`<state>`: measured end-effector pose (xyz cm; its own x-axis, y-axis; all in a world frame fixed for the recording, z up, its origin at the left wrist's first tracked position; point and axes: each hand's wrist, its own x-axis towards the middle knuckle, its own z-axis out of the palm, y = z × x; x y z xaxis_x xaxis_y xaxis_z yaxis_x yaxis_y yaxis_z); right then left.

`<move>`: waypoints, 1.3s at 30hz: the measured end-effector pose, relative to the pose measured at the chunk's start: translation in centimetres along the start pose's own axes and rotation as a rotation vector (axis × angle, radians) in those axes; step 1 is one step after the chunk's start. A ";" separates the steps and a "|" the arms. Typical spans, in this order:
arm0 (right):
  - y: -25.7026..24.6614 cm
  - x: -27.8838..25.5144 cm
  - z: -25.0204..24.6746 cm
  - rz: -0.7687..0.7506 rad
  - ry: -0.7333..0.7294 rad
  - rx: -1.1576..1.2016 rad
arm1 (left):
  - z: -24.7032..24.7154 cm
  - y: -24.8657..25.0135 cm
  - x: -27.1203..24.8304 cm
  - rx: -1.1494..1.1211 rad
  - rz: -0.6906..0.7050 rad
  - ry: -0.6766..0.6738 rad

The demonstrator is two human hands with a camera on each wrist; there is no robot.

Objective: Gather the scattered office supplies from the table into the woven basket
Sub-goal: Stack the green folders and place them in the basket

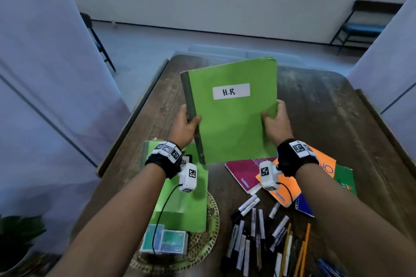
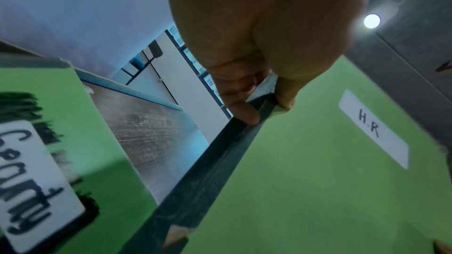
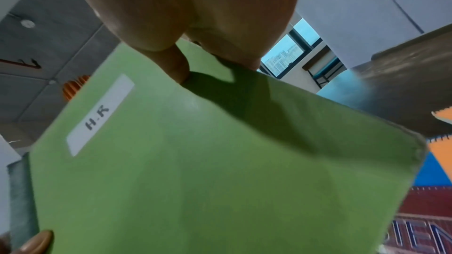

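- The green book labelled "H.R" (image 1: 231,117) was held up off the tabletop (image 1: 319,119), tilted with its top leaning away, above the middle of the table.
- The left hand (image 1: 183,127) grasped the book's dark spine edge, thumb on the front cover and fingers (image 2: 244,112) curled round the spine.
- The right hand (image 1: 275,122) grasped the opposite, open edge, thumb pressed on the cover and the other fingers behind it.
- The woven basket (image 1: 209,243) sat at the near-left part of the tabletop, close to the near edge.
- A second green book (image 1: 184,204), with a white handwritten label seen in the left wrist view, lay across the basket, its far end reaching beyond the rim.
- Small teal-and-white boxes (image 1: 165,242) lay in the basket at the book's near end.
- A pink notebook (image 1: 242,174), an orange notebook (image 1: 288,189), a blue one (image 1: 304,206) and a green one (image 1: 345,179) lay overlapping on the tabletop toward the near-right, just beneath the right wrist.
- A scatter of markers (image 1: 249,204), pens and pencils (image 1: 304,247) lay along the near edge, just right of the basket.
- A potted plant (image 1: 15,238) stood off the table's near-left corner.
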<state>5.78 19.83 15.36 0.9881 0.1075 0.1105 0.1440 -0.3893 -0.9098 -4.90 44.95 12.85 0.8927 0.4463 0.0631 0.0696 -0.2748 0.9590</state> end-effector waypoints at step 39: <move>10.2 -14.9 19.2 0.433 -0.553 -0.592 | -10.0 -18.3 -7.9 0.718 -0.590 0.028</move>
<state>-8.50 31.82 -3.27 0.8172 0.2056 -0.5385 -0.0776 -0.8865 -0.4562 -17.71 54.98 -2.39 0.6149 0.6991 -0.3649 0.7761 -0.4543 0.4374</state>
